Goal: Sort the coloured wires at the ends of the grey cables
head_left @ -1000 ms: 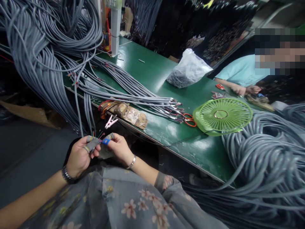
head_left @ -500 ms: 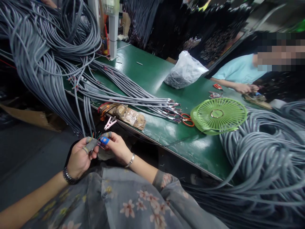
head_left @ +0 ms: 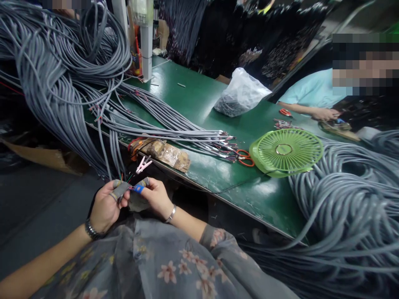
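My left hand [head_left: 109, 201] is closed, its taped thumb and fingers pinching the end of a grey cable [head_left: 106, 155] where thin coloured wires [head_left: 128, 178] fan out. Facing it, my right hand [head_left: 156, 197] pinches some of the same thin wires between a thumb wrapped in blue tape and a grey-taped forefinger. Both hands hang in front of the bench edge, just above my lap. A pink clip [head_left: 143, 165] sits at the edge close to my right hand. Behind it lies a worn wooden block [head_left: 171, 157] covered in tape.
Bundled grey cables [head_left: 174, 114] stretch over the green bench [head_left: 193, 91], with a big heap [head_left: 40, 62] on the left and coils [head_left: 349, 187] at right. Orange-handled scissors [head_left: 246, 158], a green fan [head_left: 283, 149] and a plastic bag [head_left: 241, 93] lie there. A co-worker [head_left: 311, 91] sits opposite.
My hands have drawn slightly apart, with a short length of the thin wires now showing between the fingertips. The co-worker's hands have shifted a little.
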`<state>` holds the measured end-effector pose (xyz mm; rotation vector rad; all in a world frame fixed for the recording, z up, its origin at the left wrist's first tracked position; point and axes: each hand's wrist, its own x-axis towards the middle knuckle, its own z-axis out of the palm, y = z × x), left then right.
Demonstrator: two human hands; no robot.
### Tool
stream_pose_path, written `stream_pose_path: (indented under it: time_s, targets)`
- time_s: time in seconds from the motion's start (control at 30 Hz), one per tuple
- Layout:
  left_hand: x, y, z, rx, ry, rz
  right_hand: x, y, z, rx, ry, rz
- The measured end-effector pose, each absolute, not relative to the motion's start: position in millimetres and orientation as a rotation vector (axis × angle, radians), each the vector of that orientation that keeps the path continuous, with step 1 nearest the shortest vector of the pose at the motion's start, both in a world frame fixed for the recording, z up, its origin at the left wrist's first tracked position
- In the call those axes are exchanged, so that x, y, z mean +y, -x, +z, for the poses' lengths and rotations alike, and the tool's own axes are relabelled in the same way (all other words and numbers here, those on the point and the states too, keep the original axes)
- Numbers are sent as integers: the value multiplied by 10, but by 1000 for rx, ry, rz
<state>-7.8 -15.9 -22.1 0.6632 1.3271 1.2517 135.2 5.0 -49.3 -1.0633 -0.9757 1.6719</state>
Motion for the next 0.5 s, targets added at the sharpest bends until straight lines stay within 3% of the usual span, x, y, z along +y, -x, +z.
stream_pose_path:
  time_s: [0.17, 0.5]
  targets:
    - [-101, 143, -104, 1258, -627, 1206, 198, -1466, -605, -822, 1076, 1579]
    - [67, 204, -36, 930, -547, 803, 543, -1354, -589, -800, 877, 1873]
